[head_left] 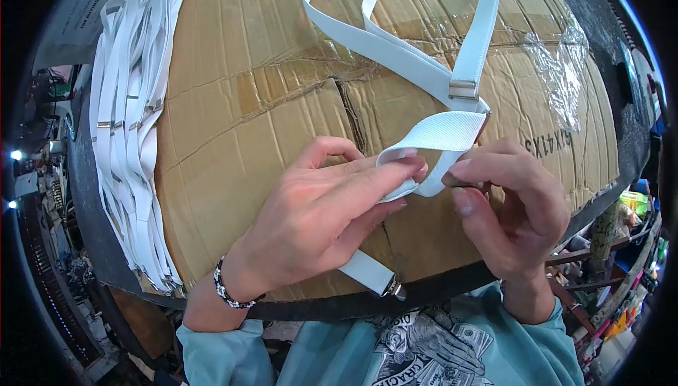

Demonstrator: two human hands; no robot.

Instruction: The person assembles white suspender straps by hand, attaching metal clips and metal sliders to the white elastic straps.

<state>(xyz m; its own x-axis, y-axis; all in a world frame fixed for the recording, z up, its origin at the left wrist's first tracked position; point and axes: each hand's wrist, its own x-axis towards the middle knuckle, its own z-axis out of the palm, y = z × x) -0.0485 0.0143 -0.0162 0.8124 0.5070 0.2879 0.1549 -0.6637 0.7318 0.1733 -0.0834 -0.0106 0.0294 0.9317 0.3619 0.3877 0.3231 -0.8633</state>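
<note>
A pair of white elastic suspenders (395, 41) lies across the cardboard, its upper straps looped toward the far side. My left hand (314, 209) is closed on a folded, twisted part of the white strap (441, 132). Close by on the right, my right hand (519, 206) pinches a small dark or metallic piece (462, 182) that I cannot clearly make out. Just above the hands, a metal slider (463, 89) sits on the strap. Below my left hand, a strap end with a metal clip (395, 288) reaches the near edge.
A flattened cardboard sheet (233, 132) covers the dark-edged work surface. Along its left side lies a bundle of several white suspenders (131, 139). Crumpled clear tape (561, 68) sticks to the right part. Beyond the right edge is a rack (600, 245) with colourful items.
</note>
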